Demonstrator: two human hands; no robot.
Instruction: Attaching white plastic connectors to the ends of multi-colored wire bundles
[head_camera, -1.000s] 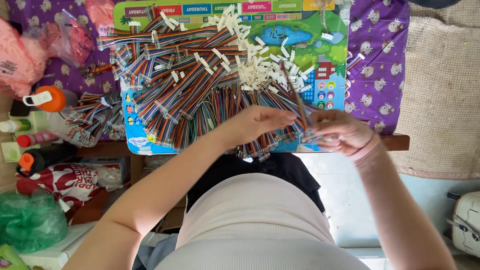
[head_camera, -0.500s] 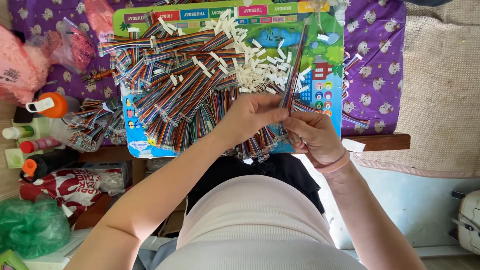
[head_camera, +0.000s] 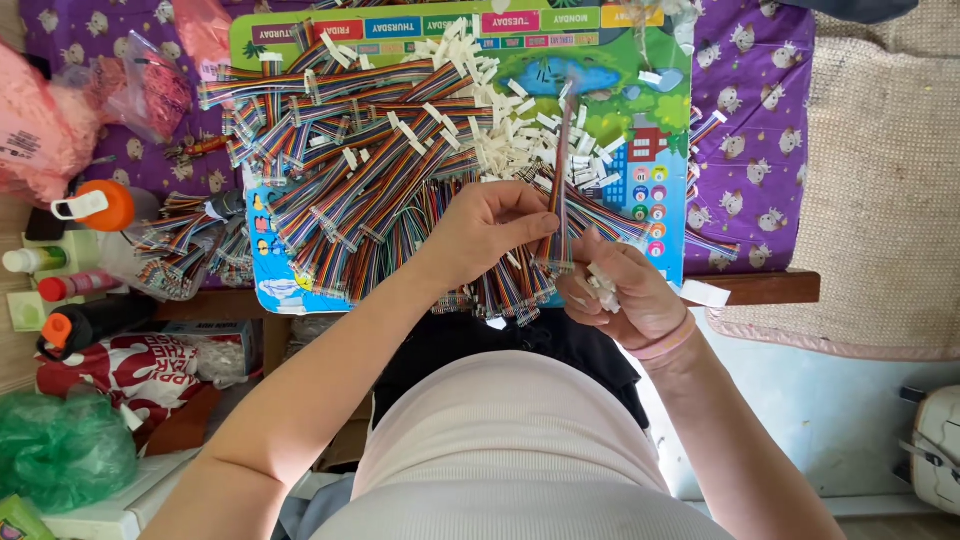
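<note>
Left hand (head_camera: 490, 225) pinches ribbon cable (head_camera: 560, 170), now upright; right hand (head_camera: 625, 295) apparently clutching white connectors (head_camera: 603, 284).

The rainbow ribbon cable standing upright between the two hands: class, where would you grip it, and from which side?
Grip the rainbow ribbon cable near its lower end, pinching the flat faces from the left as the left hand does; the right hand already cups white connectors.

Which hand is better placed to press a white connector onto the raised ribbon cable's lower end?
Probably the right hand: it already cups small white connectors just beside the rainbow ribbon cable, whose lower end the left hand pinches upright.
</note>
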